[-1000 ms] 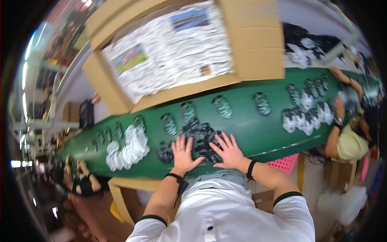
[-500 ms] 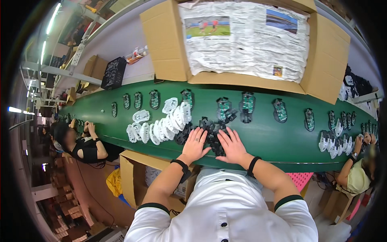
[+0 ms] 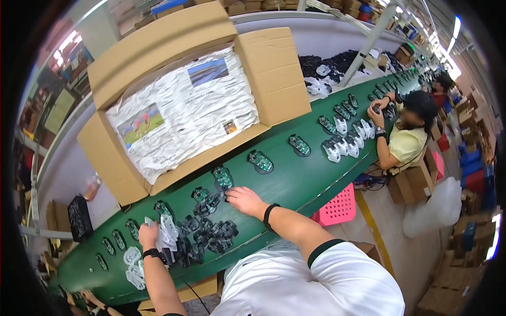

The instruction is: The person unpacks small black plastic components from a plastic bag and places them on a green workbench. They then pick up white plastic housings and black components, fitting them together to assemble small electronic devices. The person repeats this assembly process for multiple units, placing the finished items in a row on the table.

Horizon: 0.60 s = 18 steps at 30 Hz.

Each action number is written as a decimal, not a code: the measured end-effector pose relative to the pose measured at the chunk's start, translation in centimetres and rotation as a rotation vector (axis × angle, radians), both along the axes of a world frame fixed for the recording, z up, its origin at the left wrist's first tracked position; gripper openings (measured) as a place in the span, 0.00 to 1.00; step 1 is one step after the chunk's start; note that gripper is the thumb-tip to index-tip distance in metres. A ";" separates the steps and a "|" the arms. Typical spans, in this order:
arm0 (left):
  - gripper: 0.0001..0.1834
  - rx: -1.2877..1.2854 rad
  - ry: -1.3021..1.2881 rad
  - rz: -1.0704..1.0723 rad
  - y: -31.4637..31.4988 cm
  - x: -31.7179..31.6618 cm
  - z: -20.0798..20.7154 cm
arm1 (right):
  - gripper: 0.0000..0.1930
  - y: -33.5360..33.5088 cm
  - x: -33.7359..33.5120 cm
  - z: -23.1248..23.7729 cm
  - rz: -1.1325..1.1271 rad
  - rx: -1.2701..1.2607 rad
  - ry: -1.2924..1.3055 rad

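Observation:
My left hand [image 3: 148, 235] is closed at the pile of white mouse shells [image 3: 167, 231], and a pale shell edge shows at its fingertips. My right hand [image 3: 244, 201] reaches forward, its fingers curled at the near end of a mouse base with a green circuit board [image 3: 222, 177]; the exact grip is partly hidden. Between my hands lies a heap of black plastic mouse parts [image 3: 216, 236]. Another board-carrying base [image 3: 200, 195], with black pieces against it, sits left of my right hand.
More mouse bases [image 3: 260, 161] stand in a row along the green bench [image 3: 284, 181]. An open cardboard box [image 3: 284, 79] lined with printed paper stands behind them. At right, a co-worker in yellow [image 3: 406, 139] handles parts beside white shells [image 3: 340, 147]. A pink basket [image 3: 337, 206] is below the bench.
The view has swung to the right. My hands have left the black parts and spread apart: the left to the white shells, the right forward to a mouse base.

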<state>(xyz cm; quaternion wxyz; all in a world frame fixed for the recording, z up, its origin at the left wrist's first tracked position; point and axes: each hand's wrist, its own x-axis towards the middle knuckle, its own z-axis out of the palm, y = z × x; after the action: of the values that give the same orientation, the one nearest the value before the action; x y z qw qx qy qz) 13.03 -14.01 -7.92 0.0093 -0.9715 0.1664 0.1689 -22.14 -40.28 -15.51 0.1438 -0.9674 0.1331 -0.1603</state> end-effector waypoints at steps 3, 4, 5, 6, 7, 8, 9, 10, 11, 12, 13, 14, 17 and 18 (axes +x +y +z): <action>0.32 -0.108 -0.156 0.147 0.8 0.4 -1.1 | 0.21 0.2 0.3 0.8 -0.011 0.101 -0.007; 0.29 -0.204 -0.215 0.145 1.6 0.0 -0.7 | 0.20 0.4 0.3 2.1 -0.011 0.136 -0.002; 0.27 -0.313 -0.268 0.135 1.4 -0.7 0.1 | 0.17 0.5 -0.1 3.2 0.025 0.072 -0.068; 0.25 -0.423 -0.322 0.127 1.4 -1.4 0.8 | 0.16 0.5 -0.5 3.0 0.009 0.099 -0.041; 0.22 -0.546 -0.380 0.039 0.9 -2.3 1.6 | 0.15 0.4 -0.6 2.9 -0.008 0.122 -0.016; 0.21 -0.653 -0.298 -0.032 0.1 -4.0 3.0 | 0.13 0.4 -0.7 2.6 -0.022 0.152 0.008; 0.21 -0.750 -0.216 -0.097 -0.8 -6.4 4.9 | 0.13 0.6 -0.8 2.3 -0.036 0.167 -0.037; 0.20 -0.847 -0.132 -0.160 -1.5 -9.2 6.3 | 0.12 0.7 -0.9 2.2 -0.049 0.180 -0.080; 0.19 -0.896 0.048 -0.195 -1.8 -12.0 6.7 | 0.12 0.8 -1.0 2.0 -0.060 0.194 -0.121; 0.18 -0.942 0.222 -0.215 -2.2 -15.5 7.2 | 0.11 0.9 -1.4 1.9 -0.087 0.217 -0.214; 0.17 -0.890 0.368 -0.337 -4.0 -20.2 10.4 | 0.10 1.0 -2.5 1.5 -0.113 0.247 -0.302; 0.17 -0.783 0.593 -0.351 -3.1 -21.7 8.5 | 0.09 1.3 -3.2 1.9 -0.193 0.300 -0.194; 0.22 -0.641 0.632 -0.428 -5.1 -27.4 6.9 | 0.15 0.0 -7.4 3.1 -0.441 0.777 -0.075; 0.23 -0.641 0.569 -0.433 -6.4 -28.2 6.0 | 0.14 -2.1 -9.1 1.3 -0.463 1.057 0.006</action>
<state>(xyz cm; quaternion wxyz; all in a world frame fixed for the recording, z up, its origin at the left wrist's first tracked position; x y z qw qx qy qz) -15.16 -20.45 -1.88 -0.3018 -0.7836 0.4044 0.3624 -31.25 -42.36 -14.20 0.5683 -0.7104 0.4038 -0.0967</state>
